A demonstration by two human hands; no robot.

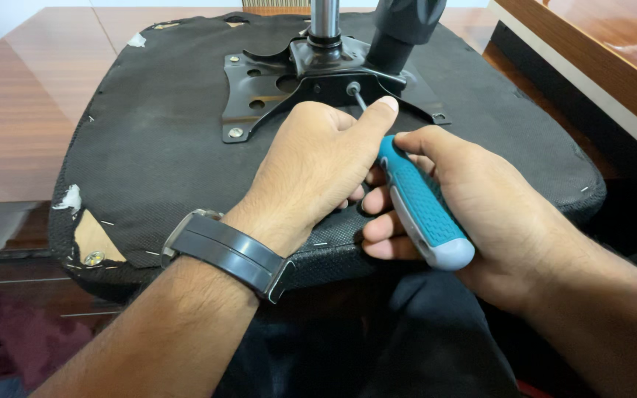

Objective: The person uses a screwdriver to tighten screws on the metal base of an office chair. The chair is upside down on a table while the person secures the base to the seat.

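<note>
An upturned office chair seat (156,147), covered in black fabric, lies before me with its black metal mounting plate (267,88) and chrome column (325,18) on top. My right hand (473,206) grips the teal and grey handle of a screwdriver (422,206). Its metal shaft points up and left, with the tip on a screw (352,88) in the plate. My left hand (318,162) rests on the seat and closes round the shaft near the handle, thumb stretched toward the screw. A grey watch (223,250) is on that wrist.
The seat rests on a glossy wooden table (16,110). A wooden desk edge (591,66) runs along the right. A black lever or armrest part (399,33) stands beside the column. Torn fabric shows bare wood at the seat's near left corner (94,239).
</note>
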